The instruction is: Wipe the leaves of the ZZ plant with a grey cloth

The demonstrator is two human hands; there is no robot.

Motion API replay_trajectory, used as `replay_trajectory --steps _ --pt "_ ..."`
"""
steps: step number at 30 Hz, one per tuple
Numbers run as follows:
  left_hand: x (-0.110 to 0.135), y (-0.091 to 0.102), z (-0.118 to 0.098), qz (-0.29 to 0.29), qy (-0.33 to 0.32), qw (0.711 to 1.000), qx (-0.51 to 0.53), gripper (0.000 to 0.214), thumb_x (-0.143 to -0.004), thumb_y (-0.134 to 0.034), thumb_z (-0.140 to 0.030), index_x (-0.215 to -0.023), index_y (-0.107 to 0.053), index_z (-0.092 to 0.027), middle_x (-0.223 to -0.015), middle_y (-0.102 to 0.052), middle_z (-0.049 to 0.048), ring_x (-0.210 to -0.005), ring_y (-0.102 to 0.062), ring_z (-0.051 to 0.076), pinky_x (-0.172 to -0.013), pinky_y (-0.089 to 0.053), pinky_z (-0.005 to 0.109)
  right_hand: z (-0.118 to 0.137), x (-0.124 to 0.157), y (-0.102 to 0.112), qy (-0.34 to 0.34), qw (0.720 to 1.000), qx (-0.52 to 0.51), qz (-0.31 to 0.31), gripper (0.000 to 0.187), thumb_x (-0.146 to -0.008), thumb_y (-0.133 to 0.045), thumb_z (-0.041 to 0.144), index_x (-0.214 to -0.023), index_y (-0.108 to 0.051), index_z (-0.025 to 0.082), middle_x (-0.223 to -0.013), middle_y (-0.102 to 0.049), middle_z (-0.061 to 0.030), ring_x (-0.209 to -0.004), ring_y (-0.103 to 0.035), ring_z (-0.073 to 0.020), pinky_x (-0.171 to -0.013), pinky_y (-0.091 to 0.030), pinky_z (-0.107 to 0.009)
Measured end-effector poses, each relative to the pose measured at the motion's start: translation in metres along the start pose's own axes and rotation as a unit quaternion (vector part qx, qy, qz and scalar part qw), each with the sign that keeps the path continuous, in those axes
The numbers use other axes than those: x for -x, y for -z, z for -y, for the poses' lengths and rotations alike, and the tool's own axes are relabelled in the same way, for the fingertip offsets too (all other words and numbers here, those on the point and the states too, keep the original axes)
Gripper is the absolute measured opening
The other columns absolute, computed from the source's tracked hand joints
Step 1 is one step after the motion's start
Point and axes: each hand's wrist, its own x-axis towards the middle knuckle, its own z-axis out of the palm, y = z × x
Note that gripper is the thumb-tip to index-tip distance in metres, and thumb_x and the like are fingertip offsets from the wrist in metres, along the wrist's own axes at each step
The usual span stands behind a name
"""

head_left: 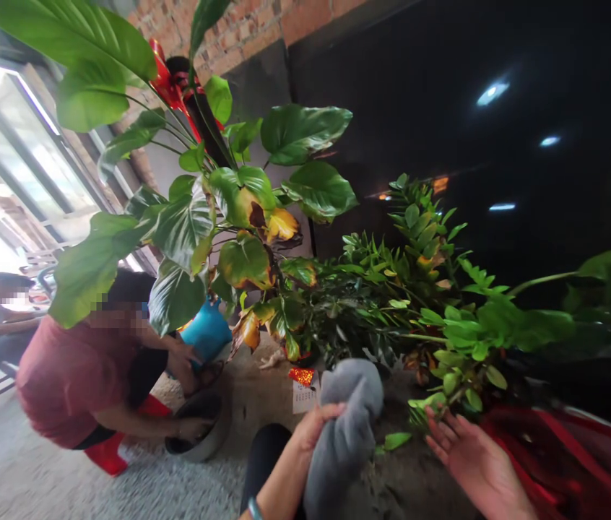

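In my left hand [317,429] is a grey cloth [347,440], bunched up and hanging down; thumb and fingers are closed on it. My right hand [468,455] is palm up with its fingers spread, just under a low leaf [429,406] of the small-leaved green plant [462,325]. The fingertips come close to that leaf, and whether they touch it I cannot tell. A loose green leaf [396,440] lies on the ground between my hands.
A tall plant [240,188] with large, partly yellowed leaves stands ahead. A person in a red shirt [67,368] crouches at left, one arm in a dark bucket [202,440], near a blue bucket [206,332]. A red bag-like thing [560,455] lies at right. Behind is a dark glossy panel [446,108].
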Motion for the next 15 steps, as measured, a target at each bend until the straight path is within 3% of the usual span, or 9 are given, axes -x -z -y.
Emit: replay_trajectory --steps 1,3,5,7,9,11,15 --pt "0.005 -0.005 0.004 0.016 -0.008 1.0 -0.007 0.031 -0.057 -0.074 -0.016 -0.087 -0.068 -0.014 -0.074 -0.073 0.0066 -0.082 -0.069 0.026 -0.082 -0.053 0.036 0.001 0.0 0.004 -0.006 1.0 -0.003 -0.003 0.01 -0.062 -0.066 0.023 -0.071 -0.067 0.02 -0.08 -0.073 -0.0074 -0.074 -0.067 -0.0227 -0.065 -0.054 -0.038" --pt "0.013 -0.02 -0.009 0.036 -0.051 0.998 -0.007 0.038 -0.051 -0.077 -0.018 -0.087 -0.069 -0.011 -0.079 -0.074 0.0084 -0.082 -0.069 0.028 -0.081 -0.053 0.036 0.005 0.001 0.009 -0.012 1.0 -0.005 0.004 0.013 -0.061 -0.065 0.021 -0.074 -0.067 0.019 -0.083 -0.073 -0.0083 -0.075 -0.067 -0.0229 -0.068 -0.054 -0.04" --pt "0.013 -0.038 -0.041 0.027 -0.118 0.993 0.007 0.035 -0.046 -0.079 -0.02 -0.078 -0.069 -0.009 -0.074 -0.073 0.008 -0.069 -0.068 0.024 -0.072 -0.055 0.033 0.007 0.002 0.011 -0.008 1.0 -0.001 0.024 0.017 -0.062 -0.065 0.018 -0.079 -0.067 0.018 -0.085 -0.073 -0.0084 -0.075 -0.067 -0.0222 -0.071 -0.054 -0.041" --pt "0.003 -0.054 -0.076 0.012 -0.15 0.988 0.019 0.023 -0.052 -0.077 -0.021 -0.07 -0.067 -0.011 -0.063 -0.07 0.0029 -0.059 -0.065 0.017 -0.067 -0.054 0.027 0.006 0.002 0.009 -0.003 0.999 0.003 0.04 0.018 -0.064 -0.065 0.017 -0.081 -0.067 0.018 -0.086 -0.073 -0.0076 -0.076 -0.067 -0.0216 -0.072 -0.053 -0.04" --pt "-0.015 -0.064 -0.097 -0.003 -0.155 0.988 0.024 0.014 -0.062 -0.072 -0.021 -0.072 -0.066 -0.013 -0.061 -0.069 -0.0002 -0.057 -0.064 0.014 -0.067 -0.054 0.025 0.003 0.0 0.005 -0.002 0.999 0.001 0.05 0.016 -0.065 -0.065 0.018 -0.081 -0.067 0.019 -0.085 -0.073 -0.0062 -0.078 -0.067 -0.0212 -0.073 -0.053 -0.04" --pt "-0.031 -0.065 -0.093 -0.019 -0.131 0.991 0.008 0.008 -0.066 -0.069 -0.018 -0.072 -0.066 -0.014 -0.059 -0.068 -0.0009 -0.054 -0.062 0.012 -0.066 -0.053 0.024 0.0 -0.001 0.003 0.001 0.998 0.003 0.06 0.016 -0.065 -0.066 0.019 -0.082 -0.067 0.02 -0.087 -0.073 -0.0049 -0.079 -0.067 -0.0206 -0.073 -0.053 -0.039" --pt "-0.037 -0.043 -0.037 -0.019 -0.039 0.997 -0.063 0.012 -0.058 -0.071 -0.011 -0.07 -0.069 -0.009 -0.055 -0.067 0.0055 -0.048 -0.061 0.017 -0.057 -0.051 0.028 -0.002 0.001 0.007 -0.005 0.998 0.003 0.066 0.016 -0.063 -0.069 0.022 -0.078 -0.068 0.02 -0.087 -0.073 -0.0058 -0.078 -0.066 -0.021 -0.073 -0.052 -0.039"
